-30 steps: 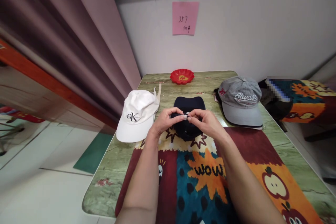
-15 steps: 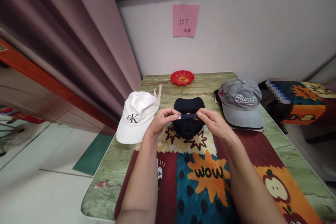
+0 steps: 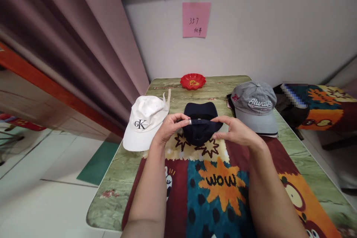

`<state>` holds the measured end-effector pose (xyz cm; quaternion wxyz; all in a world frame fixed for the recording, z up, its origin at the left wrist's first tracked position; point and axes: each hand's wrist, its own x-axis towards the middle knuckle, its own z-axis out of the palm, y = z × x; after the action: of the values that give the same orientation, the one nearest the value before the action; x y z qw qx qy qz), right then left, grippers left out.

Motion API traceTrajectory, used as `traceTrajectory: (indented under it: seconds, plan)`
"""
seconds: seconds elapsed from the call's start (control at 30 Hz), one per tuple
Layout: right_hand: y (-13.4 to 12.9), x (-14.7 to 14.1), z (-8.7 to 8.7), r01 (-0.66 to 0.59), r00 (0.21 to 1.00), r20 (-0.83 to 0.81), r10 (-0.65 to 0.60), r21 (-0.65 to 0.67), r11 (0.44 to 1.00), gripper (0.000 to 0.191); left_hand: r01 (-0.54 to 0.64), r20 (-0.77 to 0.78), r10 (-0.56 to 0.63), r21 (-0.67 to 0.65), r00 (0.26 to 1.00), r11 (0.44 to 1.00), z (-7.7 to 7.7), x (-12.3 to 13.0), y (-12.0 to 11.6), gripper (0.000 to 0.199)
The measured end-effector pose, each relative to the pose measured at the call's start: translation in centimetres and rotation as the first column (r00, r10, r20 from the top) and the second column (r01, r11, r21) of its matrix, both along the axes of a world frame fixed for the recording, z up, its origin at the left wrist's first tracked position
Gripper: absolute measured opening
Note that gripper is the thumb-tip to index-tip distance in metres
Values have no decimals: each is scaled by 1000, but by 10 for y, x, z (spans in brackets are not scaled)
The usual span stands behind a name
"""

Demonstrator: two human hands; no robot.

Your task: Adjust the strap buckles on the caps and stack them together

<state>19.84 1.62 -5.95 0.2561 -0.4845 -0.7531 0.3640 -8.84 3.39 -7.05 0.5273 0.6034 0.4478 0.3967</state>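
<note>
Left hand [image 3: 169, 128] pinches the strap [image 3: 198, 122] of the navy cap [image 3: 200, 109], centre of frame; right hand [image 3: 239, 131], thumb and forefinger parted, at its right edge; white cap [image 3: 147, 109] left; grey cap [image 3: 255, 98] right.

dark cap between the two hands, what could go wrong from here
The right hand has its thumb spread from its forefinger, so the dark cap might slip on that side. The left hand pinches only a small pale piece at the band, which could slide free. The white cap, close beside that hand, might get nudged.
</note>
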Motion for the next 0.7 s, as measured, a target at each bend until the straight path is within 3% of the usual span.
traceTrajectory:
  seconds: [0.1, 0.23, 0.33, 0.4, 0.5, 0.6, 0.63, 0.7]
  plan:
    - [2, 6, -8, 32, 981, 185, -50, 96, 995, 49, 86, -75, -87, -18, 993, 996, 1, -9, 0, 35]
    - [5, 6, -22, 109, 891, 421, -171, 167, 980, 65, 205, -242, -189, 41, 952, 978, 0, -25, 3, 58]
    - [9, 5, -33, 126, 862, 467, -198, 180, 975, 64, 232, -327, -196, 75, 924, 970, -9, -29, 8, 55]
    - [12, 4, -38, 149, 871, 437, -224, 199, 969, 53, 180, -327, -139, 98, 935, 979, -15, -26, 11, 44]
    - [14, 4, -34, 175, 932, 267, -245, 261, 949, 34, 61, -193, -31, 151, 981, 987, -16, -18, 11, 23]
    - [10, 3, -17, 187, 980, -118, -159, 281, 941, 20, -81, 128, 67, 106, 990, 991, -2, -12, 3, 21]
    - [7, 1, -10, 193, 955, -270, -124, 248, 949, 19, -132, 257, 110, 71, 960, 989, 4, -11, 0, 24]
    - [1, -5, 3, 187, 833, -544, -97, 111, 976, 22, -216, 481, 190, -2, 856, 976, 12, -9, -6, 27]
